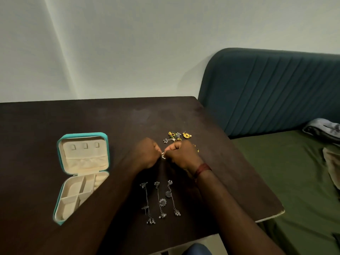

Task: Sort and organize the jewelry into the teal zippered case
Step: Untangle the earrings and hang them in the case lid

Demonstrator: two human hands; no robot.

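Jewelry lies in lots on the dark counter (55,122). Nearest, three long silver drops (160,199) sit in a row between the forearms, at six o'clock from the hands; a careless pull-back of either arm could drag their chains into a tangle. At nine o'clock the teal zippered case (82,134) lies open, and the compartments that show hold nothing; the left forearm crosses its near corner and could nudge it. Both hands are curled tight: the left grip (147,153) and the right grip (182,155) meet fingertip to fingertip and together pinch one small silver piece (163,155), too small to tell what kind. That hold looks slight, so I judge a slip likely, and a piece this size would be hard to find on the dark surface. At one o'clock a heap of gold and green pieces (176,138) lies just beyond the right knuckles, towards the counter's three o'clock edge; a brush from that hand could scatter them towards the green bed (294,181).
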